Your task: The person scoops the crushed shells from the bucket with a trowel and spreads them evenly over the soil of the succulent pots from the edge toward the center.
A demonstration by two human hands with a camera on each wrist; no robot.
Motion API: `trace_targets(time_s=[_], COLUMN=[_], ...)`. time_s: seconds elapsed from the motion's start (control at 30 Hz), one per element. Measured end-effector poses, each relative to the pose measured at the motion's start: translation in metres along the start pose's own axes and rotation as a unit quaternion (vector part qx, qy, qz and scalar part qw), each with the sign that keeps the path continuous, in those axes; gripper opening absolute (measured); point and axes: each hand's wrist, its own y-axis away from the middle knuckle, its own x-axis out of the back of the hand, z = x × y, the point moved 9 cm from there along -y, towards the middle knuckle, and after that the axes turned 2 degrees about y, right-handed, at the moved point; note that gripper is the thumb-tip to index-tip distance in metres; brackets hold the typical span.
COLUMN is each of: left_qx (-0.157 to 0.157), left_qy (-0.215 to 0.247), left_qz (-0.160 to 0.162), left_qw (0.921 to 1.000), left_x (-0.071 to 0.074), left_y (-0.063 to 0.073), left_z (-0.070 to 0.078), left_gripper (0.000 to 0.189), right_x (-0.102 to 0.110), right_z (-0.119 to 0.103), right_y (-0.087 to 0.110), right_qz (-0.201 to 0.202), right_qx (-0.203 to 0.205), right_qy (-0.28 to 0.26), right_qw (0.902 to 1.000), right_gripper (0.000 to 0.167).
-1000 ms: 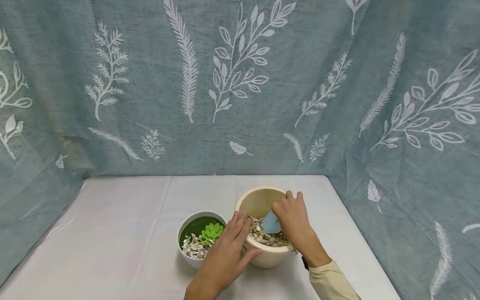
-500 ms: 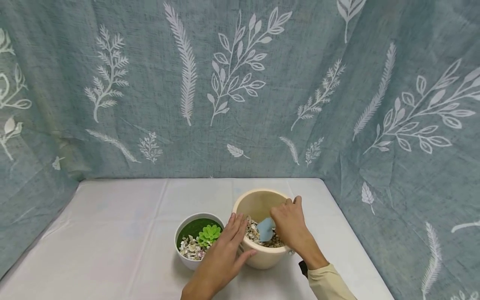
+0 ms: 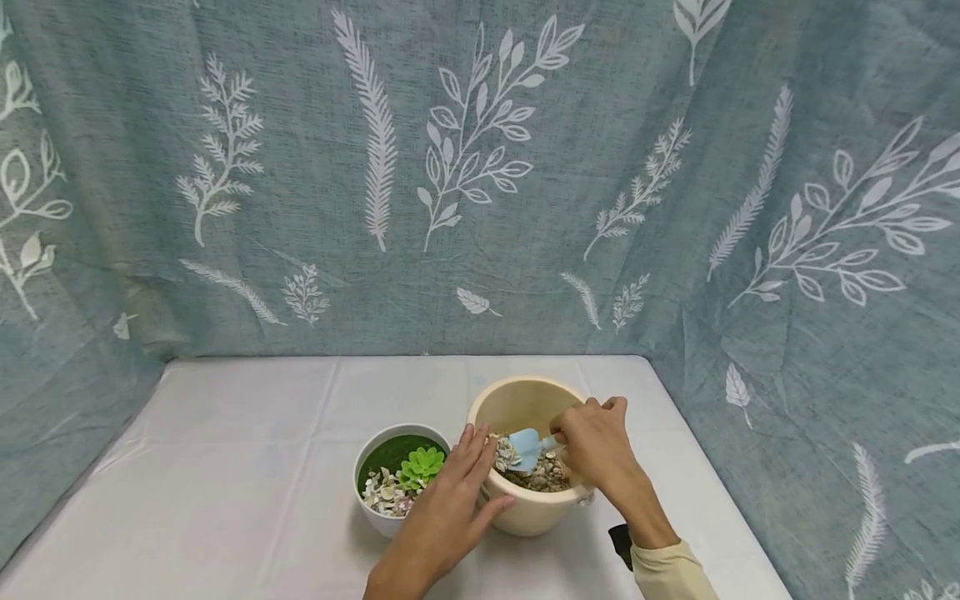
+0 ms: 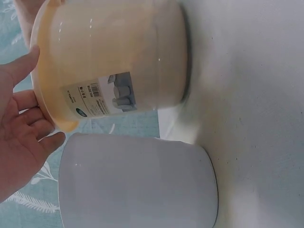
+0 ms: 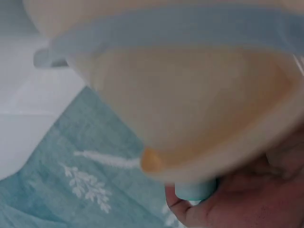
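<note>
A cream bucket (image 3: 527, 510) stands upright on the table, with pebbles or shell pieces (image 3: 546, 477) in the bottom. My left hand (image 3: 448, 500) rests on the bucket's left rim, its fingers extended and thumb spread; the left wrist view shows the fingertips (image 4: 40, 128) right at the rim. My right hand (image 3: 596, 442) grips a light blue toy shovel (image 3: 527, 447) by its handle inside the bucket. The shovel's blade points left over the pieces. In the right wrist view the bucket's side (image 5: 190, 95) hides the blade, and only the handle's pale green end (image 5: 194, 190) shows beside my fingers.
Left of the bucket is a white bowl (image 3: 382, 523) with a green succulent (image 3: 422, 467) and shell pieces (image 3: 387, 493). A grey-blue handle (image 5: 166, 31) crosses the bucket's outside. Behind the white table (image 3: 247, 467) hangs a green-blue leaf-print curtain (image 3: 300, 167).
My right hand has shifted right, and the shovel has turned from steeply upright to lying flatter, blade to the left. The left hand stays at the rim.
</note>
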Motion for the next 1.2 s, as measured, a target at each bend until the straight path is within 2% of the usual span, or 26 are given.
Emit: trace_targets(time_s=[0.1,0.27,0.5,0.67,0.73,0.8,0.87,0.93,1.0,1.1,1.2], left_qx=[0.001,0.002,-0.016,-0.012,0.009,0.047,0.1,0.155,0.198,0.232,0.247], left_qy=[-0.007,-0.01,-0.014,-0.017,-0.01,0.004,0.016,0.032,0.052,0.086,0.118], left_qz=[0.001,0.007,0.018,0.047,0.065,0.078,0.078,0.059,0.03,-0.007,-0.008], left_qw=[1.0,0.9999,0.9996,0.9987,0.9978,0.9958,0.9918,0.9857,0.9784,0.9689,0.9616], left_x=[-0.002,-0.003,-0.003,0.009,0.021,0.038,0.053,0.063,0.066,0.06,0.054], left_y=[-0.001,-0.001,0.001,0.005,0.011,0.019,0.029,0.038,0.046,0.054,0.06], left_z=[0.001,-0.001,-0.001,-0.004,-0.014,-0.031,-0.053,-0.076,-0.095,-0.112,-0.12], left_gripper=[0.073,0.074,0.074,0.079,0.084,0.091,0.1,0.11,0.119,0.131,0.136], right_x=[0.008,0.021,0.044,0.063,0.069,0.074,0.078,0.078,0.074,0.062,0.047], right_z=[0.008,0.012,0.021,0.021,0.013,-0.001,-0.018,-0.036,-0.053,-0.081,-0.109], right_y=[0.003,0.008,0.017,0.021,0.019,0.015,0.009,0.003,-0.003,-0.011,-0.02], right_qz=[0.006,0.02,0.033,0.044,0.05,0.06,0.07,0.076,0.074,0.063,0.051], right_qx=[-0.014,-0.013,-0.036,-0.041,-0.033,-0.017,0.001,0.019,0.033,0.058,0.092], right_qy=[0.004,-0.005,-0.026,-0.046,-0.049,-0.053,-0.054,-0.056,-0.059,-0.061,-0.046], right_qw=[0.9999,0.9997,0.9984,0.9971,0.997,0.9966,0.9961,0.9954,0.9949,0.9944,0.9934], right_gripper=[0.02,0.017,0.014,0.013,0.013,0.013,0.012,0.011,0.01,0.012,0.015])
